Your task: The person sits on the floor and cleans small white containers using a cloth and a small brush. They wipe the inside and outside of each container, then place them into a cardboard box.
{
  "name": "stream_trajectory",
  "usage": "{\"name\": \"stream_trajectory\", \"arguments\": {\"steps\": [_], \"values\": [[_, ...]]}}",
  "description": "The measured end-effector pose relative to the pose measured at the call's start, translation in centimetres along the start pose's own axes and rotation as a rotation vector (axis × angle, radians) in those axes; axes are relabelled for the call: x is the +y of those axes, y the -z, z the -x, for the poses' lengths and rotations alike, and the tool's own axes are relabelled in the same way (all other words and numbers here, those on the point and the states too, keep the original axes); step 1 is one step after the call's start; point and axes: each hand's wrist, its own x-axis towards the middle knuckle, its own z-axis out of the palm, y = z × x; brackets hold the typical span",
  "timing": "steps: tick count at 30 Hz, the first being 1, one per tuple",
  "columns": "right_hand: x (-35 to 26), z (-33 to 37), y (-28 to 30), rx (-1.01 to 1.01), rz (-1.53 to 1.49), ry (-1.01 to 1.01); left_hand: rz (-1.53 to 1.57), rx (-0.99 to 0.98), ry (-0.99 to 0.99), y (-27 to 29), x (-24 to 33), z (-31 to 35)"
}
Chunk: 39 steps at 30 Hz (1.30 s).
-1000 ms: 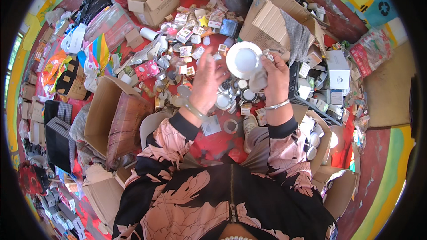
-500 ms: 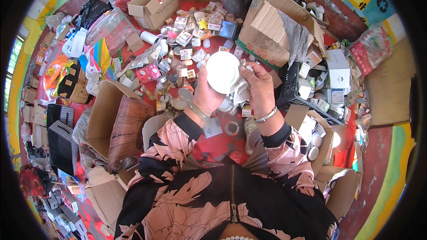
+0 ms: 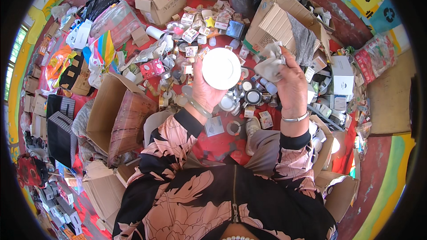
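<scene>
A small white saucer-like disc (image 3: 221, 67) lies face up in my left hand (image 3: 205, 90), its thumb along the near side and its fingers hidden underneath. Bright light washes out most of its surface, though a faint inner ring shows. To the right, apart from the disc, my right hand (image 3: 293, 82) is raised and pinches a crumpled whitish cloth (image 3: 269, 61). Below the hands, a dark-rimmed metal cup (image 3: 253, 97) and other small round tins and lids lie on the red floor, along with a flat pale square packet (image 3: 214, 126).
An open cardboard box (image 3: 104, 111) stands at my left. Ahead sit another carton (image 3: 162, 0) and a heap of small printed boxes (image 3: 195, 31). To my right are a torn large carton (image 3: 275, 26), a white box (image 3: 341, 74) and a packed black crate (image 3: 331, 122).
My right hand has pulled away from the white disc to the right, carrying the cloth with it. The left hand still holds the disc in nearly the same place.
</scene>
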Motion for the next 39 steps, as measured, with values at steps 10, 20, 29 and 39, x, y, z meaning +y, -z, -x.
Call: {"name": "stream_trajectory", "arguments": {"steps": [10, 20, 29, 39], "values": [[4.7, 1.5, -1.8, 0.004, 1.177, 0.697, -0.137, -0.039, 0.077, -0.9, -1.3, 1.1], [5.4, 1.6, -1.5, 0.093, 1.074, 0.419, -0.148, 0.014, 0.089, 0.1, -1.8, 0.2], [5.8, 1.4, -2.7, -0.128, 1.039, 0.658, -0.096, 0.086, 0.303, -1.3, -2.8, 1.5], [5.1, 1.4, -1.8, -0.401, 1.214, 0.734, -0.066, 0.016, 0.124, -0.7, -0.5, 0.1]]}}
